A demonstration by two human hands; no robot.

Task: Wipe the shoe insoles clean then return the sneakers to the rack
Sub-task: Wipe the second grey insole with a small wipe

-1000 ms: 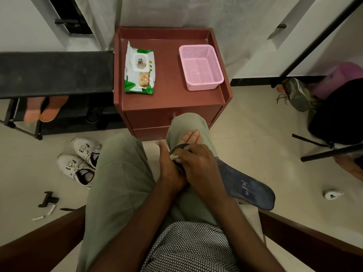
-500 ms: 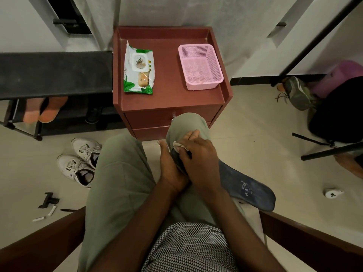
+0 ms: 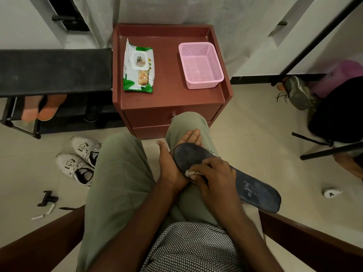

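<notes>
lap (image 3: 121, 173) | left hand (image 3: 172, 169) cradles insole (image 3: 253, 185) | right hand (image 3: 216, 177) presses wipe (image 3: 190, 173)

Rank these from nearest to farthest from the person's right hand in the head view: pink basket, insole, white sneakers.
From the right hand:
1. Insole, directly beneath it, on the lap.
2. White sneakers, on the floor to the left.
3. Pink basket, on the red cabinet ahead.

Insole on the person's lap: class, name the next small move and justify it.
Probably draw the wipe down toward the heel: the right hand pinches it mid-insole, the left hand supports the toe end from beneath, and the heel end lies uncovered.
</notes>
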